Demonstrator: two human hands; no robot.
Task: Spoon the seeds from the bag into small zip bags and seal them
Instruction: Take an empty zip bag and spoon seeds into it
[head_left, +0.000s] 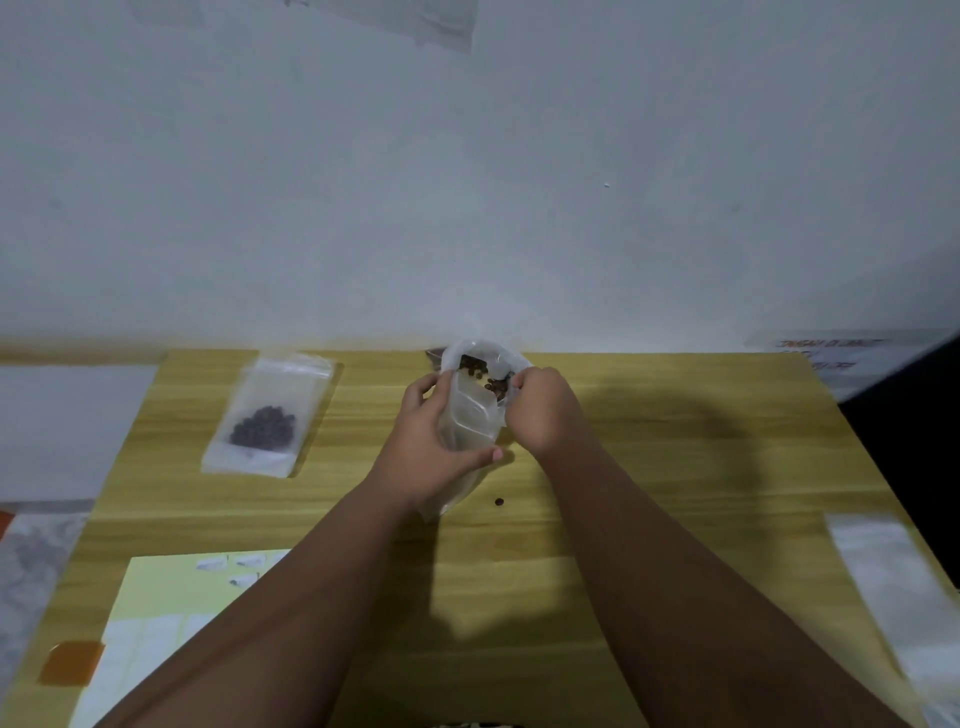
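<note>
Closest to us, at the lower left of the wooden table (675, 467), lies a yellow sheet (171, 613) with white stickers on it, and just off its left edge is an orange patch (70, 662). Down the right edge we've got a blurred pile of clear plastic (893, 587).

Both forearms reach up the middle of the table. One loose seed (499, 502) sits on the wood between them, just below the hands. The left hand (441, 441) grips the clear bag (470, 415) round its body, fingers curled behind and thumb laid across the front. The bag is held up off the table, mouth open and facing us. The right hand (545, 410) is at the right side of that mouth, fingers curled in tight and pinching the rim. We cannot tell whether anything else is in that hand. Dark seeds (475, 364) show inside, near the top of the bag.

Well to the left, a small zip bag (270, 415) lies flat on the table with a dark clump of seeds in its lower half.

Beyond the far edge rises a plain pale wall (467, 156), with a printed paper (826, 353) at the far right, too blurred to read.
</note>
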